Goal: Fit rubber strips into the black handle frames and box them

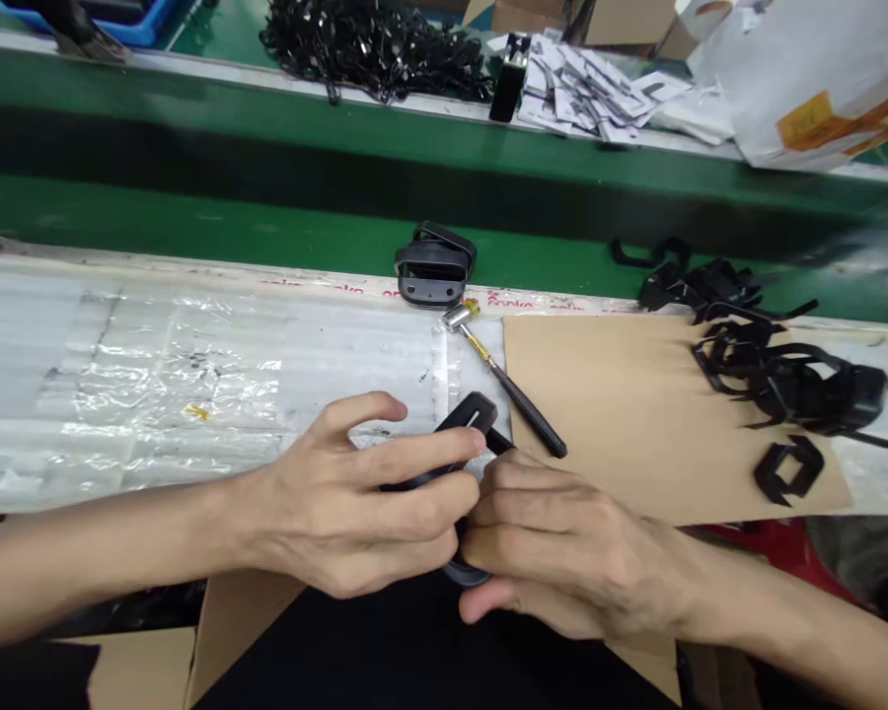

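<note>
Pinching a slotted black plastic strap loop (465, 416), the left hand (347, 503) and right hand (562, 547) nearly meet around it.

Matt black plastic, polished metal and brown card on a sheeted workbench.

The matt black moulded-plastic strap piece (465, 424) looks smooth, with a faint sheen along its edges, and the black plastic strap assembly (435, 264) at the far edge of the bench matches it. The slim tool beside it has a polished steel head (457, 318), a brass-coloured shank (480, 347) and a smooth black handle (533, 419). The crinkled clear plastic sheet (192, 375) on the left is glossy and scuffed. The brown kraft card (622, 414) on the right is matt and smooth, under dull black plastic strap pieces (791, 390). The green bench side panel (340, 242) has a low sheen.
</note>
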Demonstrator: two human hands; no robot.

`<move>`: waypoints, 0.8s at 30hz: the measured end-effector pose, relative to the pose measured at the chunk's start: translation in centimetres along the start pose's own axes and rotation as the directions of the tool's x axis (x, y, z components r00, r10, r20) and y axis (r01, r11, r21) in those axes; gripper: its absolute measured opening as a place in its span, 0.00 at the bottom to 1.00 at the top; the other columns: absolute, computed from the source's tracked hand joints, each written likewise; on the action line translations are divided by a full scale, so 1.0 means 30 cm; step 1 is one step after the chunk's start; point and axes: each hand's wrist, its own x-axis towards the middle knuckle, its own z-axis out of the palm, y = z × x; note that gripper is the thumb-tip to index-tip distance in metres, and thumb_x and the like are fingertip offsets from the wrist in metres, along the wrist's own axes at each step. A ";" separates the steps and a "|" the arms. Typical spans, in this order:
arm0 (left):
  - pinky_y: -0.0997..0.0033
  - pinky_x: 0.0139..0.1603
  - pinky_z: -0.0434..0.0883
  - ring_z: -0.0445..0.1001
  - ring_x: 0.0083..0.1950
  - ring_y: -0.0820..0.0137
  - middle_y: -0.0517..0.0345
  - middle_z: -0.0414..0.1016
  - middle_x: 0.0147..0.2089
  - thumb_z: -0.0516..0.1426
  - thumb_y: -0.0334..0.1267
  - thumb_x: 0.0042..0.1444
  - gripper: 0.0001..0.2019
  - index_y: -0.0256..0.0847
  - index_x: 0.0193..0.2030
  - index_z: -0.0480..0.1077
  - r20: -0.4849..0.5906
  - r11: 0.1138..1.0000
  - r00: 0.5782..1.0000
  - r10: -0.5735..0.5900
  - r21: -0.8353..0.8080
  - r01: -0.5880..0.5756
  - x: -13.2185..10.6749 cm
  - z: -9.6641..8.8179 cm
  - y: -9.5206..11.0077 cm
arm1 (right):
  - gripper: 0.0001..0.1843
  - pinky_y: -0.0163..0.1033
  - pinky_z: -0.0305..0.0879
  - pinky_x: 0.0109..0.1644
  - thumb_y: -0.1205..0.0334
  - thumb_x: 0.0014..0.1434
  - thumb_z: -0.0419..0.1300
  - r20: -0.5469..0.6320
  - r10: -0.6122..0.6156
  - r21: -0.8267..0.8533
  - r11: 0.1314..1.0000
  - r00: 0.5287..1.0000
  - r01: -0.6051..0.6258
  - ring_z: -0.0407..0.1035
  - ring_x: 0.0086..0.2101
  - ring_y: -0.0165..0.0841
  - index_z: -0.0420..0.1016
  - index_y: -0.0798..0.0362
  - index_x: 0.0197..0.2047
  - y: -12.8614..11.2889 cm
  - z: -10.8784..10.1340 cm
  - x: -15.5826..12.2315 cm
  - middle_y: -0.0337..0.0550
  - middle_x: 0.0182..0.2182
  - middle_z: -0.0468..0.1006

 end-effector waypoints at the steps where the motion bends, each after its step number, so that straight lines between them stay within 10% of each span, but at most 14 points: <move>1: 0.60 0.73 0.59 0.74 0.66 0.66 0.66 0.80 0.46 0.60 0.27 0.61 0.10 0.46 0.31 0.74 -0.010 1.000 1.000 -0.003 0.013 0.004 0.004 0.007 -0.003 | 0.13 0.41 0.73 0.41 0.59 0.72 0.64 -0.024 -0.012 0.016 1.000 1.000 0.013 0.72 0.33 0.35 0.81 0.61 0.41 0.006 0.005 -0.004 0.47 0.31 0.81; 11: 0.53 0.62 0.66 0.75 0.63 0.55 0.50 0.83 0.45 0.65 0.53 0.63 0.17 0.39 0.41 0.76 -0.047 0.997 0.996 -0.073 -0.041 0.071 -0.003 0.099 -0.053 | 0.12 0.49 0.72 0.49 0.65 0.68 0.67 -0.045 0.014 -0.259 0.965 0.999 -0.025 0.73 0.43 0.41 0.77 0.62 0.52 0.063 -0.019 -0.050 0.51 0.41 0.83; 17: 0.54 0.69 0.67 0.74 0.63 0.59 0.54 0.81 0.46 0.70 0.43 0.59 0.12 0.43 0.44 0.76 -0.159 0.989 0.979 -0.126 0.051 0.136 -0.017 0.113 -0.056 | 0.13 0.57 0.68 0.65 0.69 0.65 0.66 -0.091 0.031 -0.260 0.964 0.995 -0.054 0.73 0.52 0.45 0.76 0.61 0.53 0.085 -0.046 -0.025 0.56 0.47 0.81; 24: 0.40 0.75 0.64 0.63 0.76 0.46 0.32 0.67 0.71 0.73 0.55 0.49 0.50 0.40 0.72 0.56 -0.049 0.906 0.967 -0.249 -0.365 0.214 -0.032 0.110 -0.098 | 0.07 0.42 0.72 0.49 0.63 0.71 0.62 -0.069 0.299 0.295 0.918 0.952 -0.267 0.73 0.43 0.35 0.70 0.50 0.51 0.087 -0.020 -0.051 0.43 0.43 0.77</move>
